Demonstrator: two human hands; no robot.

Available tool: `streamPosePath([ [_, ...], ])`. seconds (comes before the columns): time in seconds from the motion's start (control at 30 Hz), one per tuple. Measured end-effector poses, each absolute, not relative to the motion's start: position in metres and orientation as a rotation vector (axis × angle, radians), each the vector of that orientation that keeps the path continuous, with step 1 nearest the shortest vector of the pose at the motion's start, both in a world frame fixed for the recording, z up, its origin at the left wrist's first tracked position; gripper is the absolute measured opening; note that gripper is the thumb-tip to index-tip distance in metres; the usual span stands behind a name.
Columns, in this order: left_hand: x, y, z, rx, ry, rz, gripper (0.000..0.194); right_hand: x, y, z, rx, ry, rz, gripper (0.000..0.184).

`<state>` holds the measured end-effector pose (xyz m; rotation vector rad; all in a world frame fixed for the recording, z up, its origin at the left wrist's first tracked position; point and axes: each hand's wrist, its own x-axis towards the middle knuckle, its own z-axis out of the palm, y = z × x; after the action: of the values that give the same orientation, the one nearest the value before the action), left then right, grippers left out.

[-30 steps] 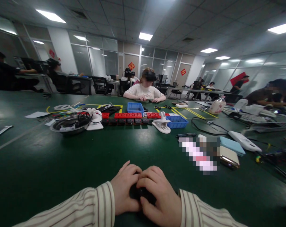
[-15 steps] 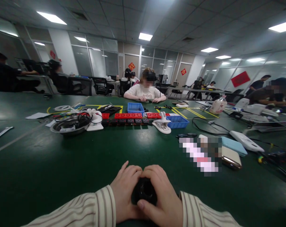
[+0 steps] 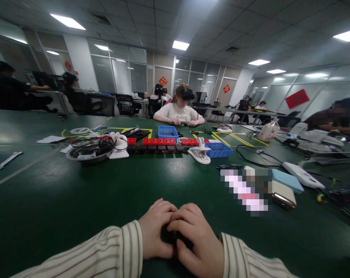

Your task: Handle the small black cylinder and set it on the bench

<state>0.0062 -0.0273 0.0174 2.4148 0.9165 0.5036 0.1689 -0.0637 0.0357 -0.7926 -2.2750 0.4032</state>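
Near the front of the green table [image 3: 111, 204], my left hand [image 3: 156, 229] is closed around the left side of a black rounded object [image 3: 168, 234]. My right hand [image 3: 196, 235] grips the same object from the right, with bent fingers lying over its top and the thumb along its near side. Both hands almost meet at the fingertips. Most of the object is hidden under the fingers, so its exact kind does not show.
Across the middle stand a metal bowl [image 3: 89, 158] of cables, red power strips [image 3: 159, 141], a white clip stand [image 3: 199, 152] and blue bins [image 3: 220, 150]. A wrench [image 3: 7, 161] lies at left. Phones and a power bank [image 3: 283, 194] are at right. Opposite sits a person [image 3: 179, 112].
My right fingers have moved left over the top of the black object, covering the hollow that showed before. My left hand has shifted slightly. The camera view has turned a little left.
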Motion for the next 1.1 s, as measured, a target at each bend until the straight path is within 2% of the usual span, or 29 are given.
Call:
streamPosePath([
  [0.13, 0.006, -0.029, 0.018, 2.433, 0.918, 0.505, 0.038, 0.17, -0.066, 0.037, -0.651, -2.33, 0.373, 0.029],
  [0.3, 0.007, -0.034, 0.019, 2.465, 0.985, 0.516, 0.072, 0.172, -0.068, 0.039, -0.743, -2.293, 0.422, 0.036],
  [0.37, 0.007, -0.036, 0.019, 2.482, 1.023, 0.551, 0.076, 0.172, -0.067, 0.038, -0.832, -2.217, 0.453, 0.035],
  [0.57, 0.008, -0.037, 0.017, 2.52, 1.026, 0.624, 0.054, 0.168, -0.064, 0.031, -1.045, -2.117, 0.451, 0.04],
  [0.7, 0.008, -0.033, 0.017, 2.488, 1.029, 0.581, 0.04, 0.166, -0.063, 0.031, -1.177, -2.158, 0.432, 0.027],
  [0.87, 0.007, -0.028, 0.018, 2.427, 1.011, 0.538, 0.039, 0.167, -0.063, 0.035, -1.091, -2.229, 0.434, 0.018],
  [1.1, 0.006, -0.029, 0.019, 2.428, 0.992, 0.521, 0.04, 0.17, -0.065, 0.039, -0.712, -2.287, 0.408, 0.03],
])
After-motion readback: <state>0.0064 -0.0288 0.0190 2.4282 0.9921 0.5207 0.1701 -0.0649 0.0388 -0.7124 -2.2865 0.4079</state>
